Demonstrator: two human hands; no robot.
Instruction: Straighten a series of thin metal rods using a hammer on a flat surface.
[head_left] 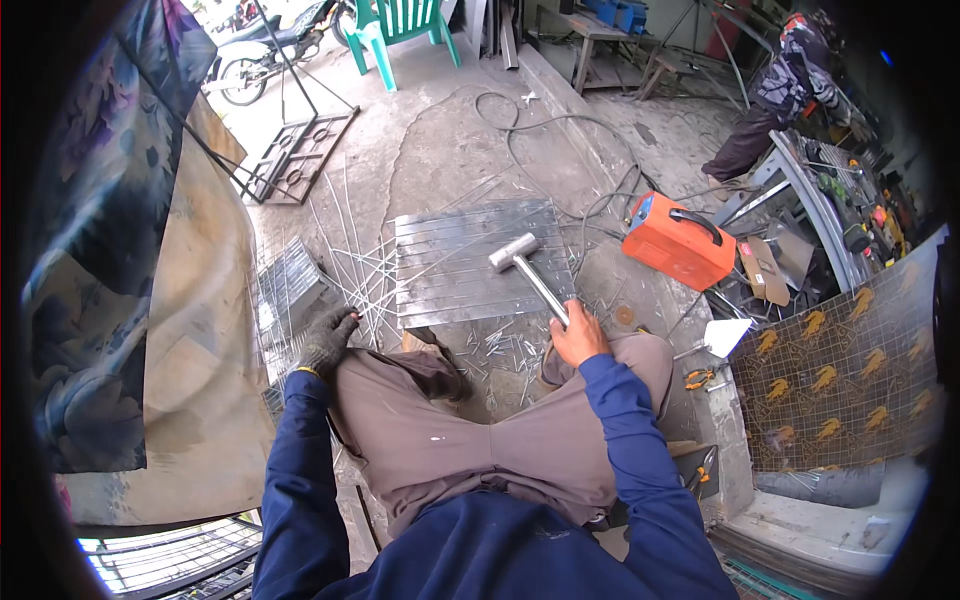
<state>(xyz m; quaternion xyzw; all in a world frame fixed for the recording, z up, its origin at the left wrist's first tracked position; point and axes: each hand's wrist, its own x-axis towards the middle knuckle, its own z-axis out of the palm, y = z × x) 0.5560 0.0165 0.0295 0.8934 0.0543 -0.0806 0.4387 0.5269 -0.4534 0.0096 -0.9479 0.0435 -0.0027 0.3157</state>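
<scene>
My bare right hand is closed round the lower handle of a metal hammer. The hammer's head points away from me, over a grey metal plate marked with straight parallel lines; I cannot tell whether it touches. By my left knee, my left hand wears a dark glove and has its fingers drawn together near thin metal rods. Whatever may be in those fingers is too small to make out. Beside that hand stands a stack of grey metal pieces. Short cut metal bits lie scattered between my feet.
An orange machine with a black handle stands at right, cables trailing behind it. Pliers lie beside my right knee. A co-worker bends at a cluttered workbench. Fabric hangs at left; a green chair stands far off.
</scene>
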